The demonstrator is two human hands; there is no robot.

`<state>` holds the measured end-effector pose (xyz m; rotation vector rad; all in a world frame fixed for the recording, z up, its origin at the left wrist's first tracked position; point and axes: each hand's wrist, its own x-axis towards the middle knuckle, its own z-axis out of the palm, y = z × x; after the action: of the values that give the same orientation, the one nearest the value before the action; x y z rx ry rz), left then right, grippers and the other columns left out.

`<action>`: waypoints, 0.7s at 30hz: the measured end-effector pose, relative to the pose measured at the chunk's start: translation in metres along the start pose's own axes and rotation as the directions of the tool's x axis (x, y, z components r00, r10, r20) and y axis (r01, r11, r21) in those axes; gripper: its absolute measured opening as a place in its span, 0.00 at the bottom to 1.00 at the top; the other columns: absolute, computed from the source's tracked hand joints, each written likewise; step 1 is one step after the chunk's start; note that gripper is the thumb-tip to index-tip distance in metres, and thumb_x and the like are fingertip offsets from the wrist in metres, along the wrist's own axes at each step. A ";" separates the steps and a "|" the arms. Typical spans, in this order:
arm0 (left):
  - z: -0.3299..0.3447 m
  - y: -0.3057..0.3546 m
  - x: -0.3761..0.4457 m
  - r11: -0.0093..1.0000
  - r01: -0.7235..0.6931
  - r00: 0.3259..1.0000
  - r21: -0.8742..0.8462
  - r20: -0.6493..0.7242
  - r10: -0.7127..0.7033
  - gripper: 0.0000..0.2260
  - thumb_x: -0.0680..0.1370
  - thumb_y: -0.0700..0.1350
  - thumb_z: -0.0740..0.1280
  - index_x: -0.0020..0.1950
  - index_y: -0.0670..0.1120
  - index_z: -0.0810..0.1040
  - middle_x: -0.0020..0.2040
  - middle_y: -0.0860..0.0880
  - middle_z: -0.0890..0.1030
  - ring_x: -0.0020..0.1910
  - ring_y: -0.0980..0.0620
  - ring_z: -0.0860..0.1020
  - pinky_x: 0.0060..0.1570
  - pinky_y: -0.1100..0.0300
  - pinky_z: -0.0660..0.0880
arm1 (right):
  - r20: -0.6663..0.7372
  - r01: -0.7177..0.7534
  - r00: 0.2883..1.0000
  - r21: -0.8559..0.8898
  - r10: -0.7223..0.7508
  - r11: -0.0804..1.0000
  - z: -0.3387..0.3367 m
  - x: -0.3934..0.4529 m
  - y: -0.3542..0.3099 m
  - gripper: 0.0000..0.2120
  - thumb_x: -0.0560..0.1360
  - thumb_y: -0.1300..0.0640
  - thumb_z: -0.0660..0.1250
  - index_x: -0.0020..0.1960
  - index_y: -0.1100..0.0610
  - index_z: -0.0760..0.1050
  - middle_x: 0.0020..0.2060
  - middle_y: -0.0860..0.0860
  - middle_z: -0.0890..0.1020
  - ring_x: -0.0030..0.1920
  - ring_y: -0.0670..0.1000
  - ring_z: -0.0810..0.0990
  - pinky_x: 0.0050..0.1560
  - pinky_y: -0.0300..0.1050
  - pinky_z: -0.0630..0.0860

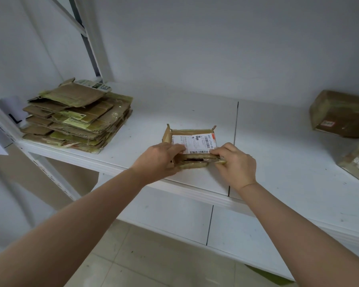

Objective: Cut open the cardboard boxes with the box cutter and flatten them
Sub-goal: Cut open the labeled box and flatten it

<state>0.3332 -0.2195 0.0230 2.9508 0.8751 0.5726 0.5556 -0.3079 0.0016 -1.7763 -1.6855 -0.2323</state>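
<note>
Near the shelf (278,162) front edge, both hands (160,160) (235,164) clamped on a flattened box (192,139).

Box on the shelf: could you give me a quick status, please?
Left hand and right hand grip box, near flaps open. Flattened stack left. Nothing blocking.

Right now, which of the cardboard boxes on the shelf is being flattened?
The small labelled box at the shelf's front middle, gripped by both hands, left hand and right hand. The two boxes at the far right sit untouched.
</note>
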 end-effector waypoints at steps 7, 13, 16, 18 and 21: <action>-0.006 -0.003 0.010 0.842 0.325 0.936 -0.431 0.021 -0.350 0.12 0.73 0.57 0.71 0.52 0.52 0.78 0.49 0.57 0.84 0.52 0.55 0.81 0.53 0.56 0.76 | 0.124 -0.367 0.929 0.189 0.348 0.911 -0.005 0.022 -0.013 0.18 0.71 0.38 0.68 0.30 0.49 0.71 0.38 0.46 0.73 0.38 0.49 0.72 0.30 0.41 0.63; 0.001 0.005 0.026 0.813 0.487 0.849 -0.320 -0.046 -0.527 0.08 0.75 0.58 0.67 0.46 0.55 0.78 0.39 0.58 0.81 0.39 0.58 0.75 0.37 0.64 0.68 | 0.162 -0.529 0.844 0.082 0.512 0.845 0.006 0.035 -0.021 0.22 0.70 0.34 0.66 0.43 0.54 0.76 0.46 0.48 0.75 0.43 0.50 0.72 0.39 0.43 0.66; 0.006 0.007 0.027 0.803 0.517 0.826 -0.297 -0.075 -0.559 0.08 0.76 0.58 0.66 0.47 0.55 0.78 0.38 0.57 0.80 0.38 0.55 0.76 0.36 0.61 0.69 | 0.130 -0.570 0.821 0.188 0.555 0.799 0.010 0.032 -0.022 0.21 0.69 0.35 0.68 0.48 0.52 0.71 0.45 0.45 0.76 0.44 0.49 0.73 0.39 0.43 0.67; 0.006 0.005 0.026 0.797 0.528 0.816 -0.293 -0.088 -0.572 0.09 0.78 0.58 0.63 0.46 0.54 0.77 0.38 0.56 0.80 0.38 0.53 0.76 0.35 0.60 0.67 | 0.102 -0.560 0.827 0.249 0.553 0.790 0.008 0.025 -0.022 0.21 0.70 0.37 0.68 0.48 0.52 0.68 0.40 0.43 0.74 0.42 0.48 0.73 0.38 0.43 0.67; 0.003 0.001 0.027 0.759 0.555 0.783 -0.340 -0.093 -0.614 0.15 0.80 0.58 0.59 0.38 0.53 0.73 0.33 0.54 0.76 0.36 0.51 0.74 0.32 0.60 0.65 | 0.056 -0.489 0.866 0.307 0.498 0.816 0.004 0.013 -0.020 0.20 0.70 0.39 0.69 0.41 0.55 0.67 0.31 0.45 0.71 0.36 0.51 0.72 0.34 0.44 0.66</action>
<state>0.3558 -0.2063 0.0291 2.1886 1.5008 0.8624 0.5378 -0.2964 0.0121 -1.8780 -1.1059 0.2325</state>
